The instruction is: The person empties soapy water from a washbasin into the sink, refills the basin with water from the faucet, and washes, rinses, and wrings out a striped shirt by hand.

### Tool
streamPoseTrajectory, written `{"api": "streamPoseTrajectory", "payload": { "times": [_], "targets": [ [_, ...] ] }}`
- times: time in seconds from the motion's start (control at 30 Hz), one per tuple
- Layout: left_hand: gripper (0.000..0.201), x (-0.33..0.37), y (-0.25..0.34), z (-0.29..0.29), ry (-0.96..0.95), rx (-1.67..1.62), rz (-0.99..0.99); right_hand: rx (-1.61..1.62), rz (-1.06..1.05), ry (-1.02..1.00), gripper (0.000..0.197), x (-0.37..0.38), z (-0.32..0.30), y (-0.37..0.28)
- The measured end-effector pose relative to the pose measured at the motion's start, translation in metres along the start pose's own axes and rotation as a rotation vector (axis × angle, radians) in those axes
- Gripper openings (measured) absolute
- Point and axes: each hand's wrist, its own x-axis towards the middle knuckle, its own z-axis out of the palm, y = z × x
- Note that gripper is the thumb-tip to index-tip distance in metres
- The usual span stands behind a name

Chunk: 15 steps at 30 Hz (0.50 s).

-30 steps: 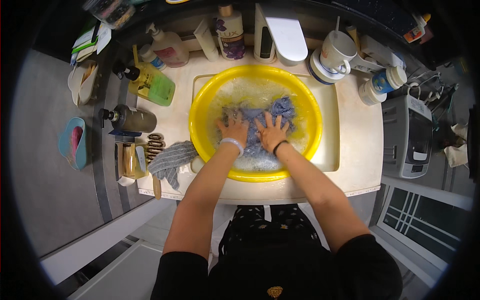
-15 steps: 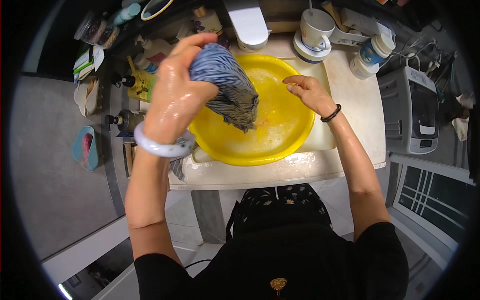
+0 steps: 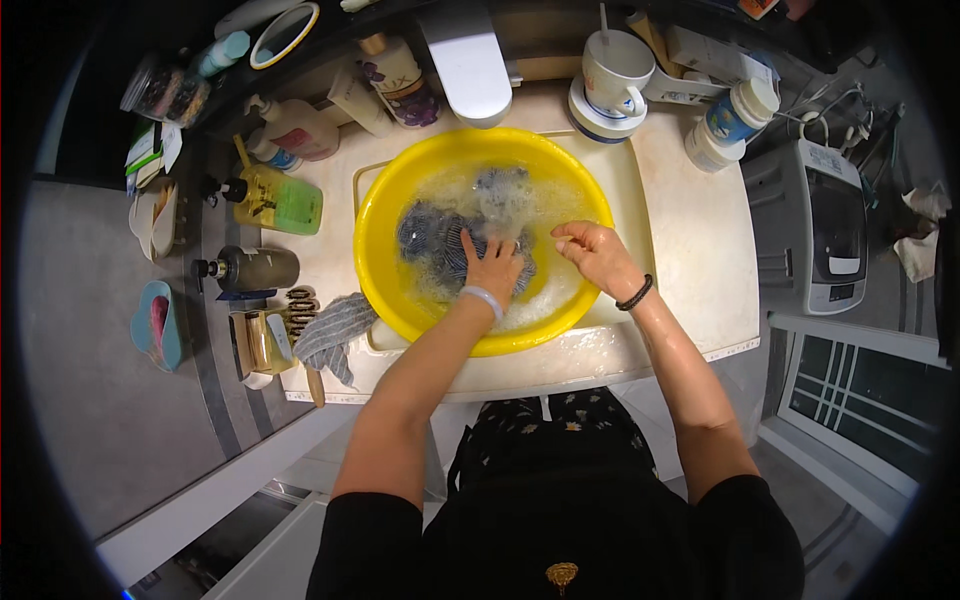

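Observation:
A dark blue striped cloth point(image 3: 420, 238) lies bunched in the water of a round yellow basin point(image 3: 368, 215). Foam and splashing water surround it, and part of it is under the surface. My left hand point(image 3: 493, 268) presses down on the cloth with its fingers spread, and a pale bangle circles that wrist. Over the basin's right side hovers my right hand point(image 3: 597, 258), its fingers curled and nothing visible in them. On that wrist is a dark beaded bracelet point(image 3: 634, 293).
A grey striped cloth point(image 3: 335, 335) lies left of the basin. Pump bottles point(image 3: 285, 200) and other bottles line the counter's left and back. A white tap point(image 3: 468, 70) stands behind, beside a cup point(image 3: 615, 75). A washing machine point(image 3: 815, 225) stands at right.
My left hand has brought the striped cloth down from above the basin into the water, where its fingers are now spread on it. My right hand has moved slightly lower with its fingers more curled.

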Motion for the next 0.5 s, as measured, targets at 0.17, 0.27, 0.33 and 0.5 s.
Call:
{"api": "streamPoseTrajectory", "payload": {
  "times": [0.17,0.27,0.33,0.5],
  "targets": [
    [0.037,-0.013,-0.040,-0.059,0.299,-0.552,-0.143,-0.317,-0.348,0.146,0.052,-0.006,0.003,-0.008],
    [0.039,-0.039,-0.062,-0.138,0.413,-0.795,-0.193,-0.272,-0.610,0.249,0.065,0.009,0.023,-0.054],
    [0.039,-0.044,-0.055,-0.172,0.645,-1.017,-0.052,-0.110,-0.657,0.299,0.065,0.026,0.053,-0.079],
    [0.072,-0.048,-0.076,-0.182,0.646,-1.575,0.042,0.707,-0.286,0.125,0.043,0.050,0.064,-0.111]
  ]
}}
